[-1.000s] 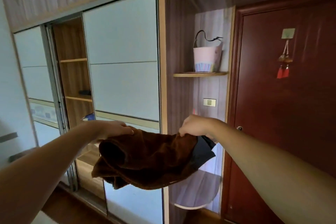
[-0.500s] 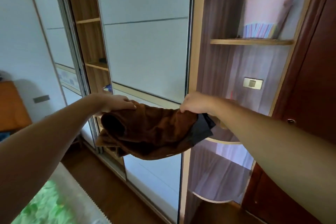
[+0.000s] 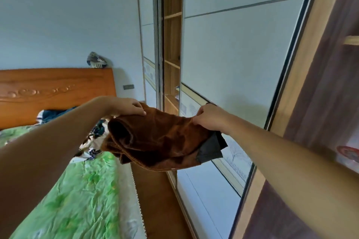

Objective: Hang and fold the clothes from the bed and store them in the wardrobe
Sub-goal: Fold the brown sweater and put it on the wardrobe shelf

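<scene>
While left hand and right hand pinch its ends, brown garment sags crosswise between grips; wardrobe gap far, nearer left

The brown garment hides the thumb of the left hand and the fingertips of the right hand. It and the left forearm cover part of the clothes heap on the bed, itself cut off left and near. The shelf items far inside the wardrobe are too small to tell. A red object at the right edge is blurred.
</scene>
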Demonstrator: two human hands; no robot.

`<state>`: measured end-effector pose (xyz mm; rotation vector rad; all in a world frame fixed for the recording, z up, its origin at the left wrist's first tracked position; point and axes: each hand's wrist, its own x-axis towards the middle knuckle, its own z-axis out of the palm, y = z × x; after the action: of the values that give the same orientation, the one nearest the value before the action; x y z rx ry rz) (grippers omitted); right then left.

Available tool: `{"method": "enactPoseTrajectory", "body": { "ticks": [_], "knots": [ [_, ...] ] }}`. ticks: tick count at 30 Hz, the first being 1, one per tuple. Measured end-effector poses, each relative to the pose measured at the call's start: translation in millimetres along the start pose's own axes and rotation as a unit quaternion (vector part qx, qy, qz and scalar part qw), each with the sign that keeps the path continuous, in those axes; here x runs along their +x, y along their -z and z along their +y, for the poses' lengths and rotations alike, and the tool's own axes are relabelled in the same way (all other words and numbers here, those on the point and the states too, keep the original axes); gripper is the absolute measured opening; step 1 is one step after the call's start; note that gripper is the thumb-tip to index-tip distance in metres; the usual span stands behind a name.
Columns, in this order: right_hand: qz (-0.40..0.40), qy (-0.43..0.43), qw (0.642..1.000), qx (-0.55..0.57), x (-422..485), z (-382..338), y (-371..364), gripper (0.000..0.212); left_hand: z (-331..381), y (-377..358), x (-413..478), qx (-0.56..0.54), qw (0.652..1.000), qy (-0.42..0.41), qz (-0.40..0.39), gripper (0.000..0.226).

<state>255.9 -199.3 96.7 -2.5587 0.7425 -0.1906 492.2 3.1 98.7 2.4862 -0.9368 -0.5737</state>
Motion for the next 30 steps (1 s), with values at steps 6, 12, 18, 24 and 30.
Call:
{"method": "enactPoseTrajectory", "body": {
  "ticks": [6, 12, 18, 24, 30],
  "knots": [
    [-0.033, 0.064, 0.997, 0.032, 65.8, -15.9, -25.5, 0.031, -38.0, 7.9, 2.2, -0.029, 0.995, 0.071, 0.059, 0.024],
    [-0.067, 0.091, 0.994, 0.013, 127.8, -34.1, -39.5, 0.035, -63.1, 24.0, 23.8, -0.061, 0.989, 0.116, 0.065, 0.037],
    [-0.086, 0.110, 0.990, 0.007, 234.3, -58.7, -60.8, 0.037, -100.2, 66.7, 106.2, -0.072, 0.987, 0.130, 0.054, 0.032],
    [-0.075, 0.117, 0.990, 0.020, 388.9, -101.4, -76.8, 0.033, -146.3, 136.5, 238.2, -0.084, 0.985, 0.128, 0.082, 0.028],
    [-0.069, 0.099, 0.992, 0.045, 498.7, -138.2, -66.5, 0.034, -159.3, 207.4, 339.3, -0.092, 0.983, 0.127, 0.090, 0.026]
  ]
}}
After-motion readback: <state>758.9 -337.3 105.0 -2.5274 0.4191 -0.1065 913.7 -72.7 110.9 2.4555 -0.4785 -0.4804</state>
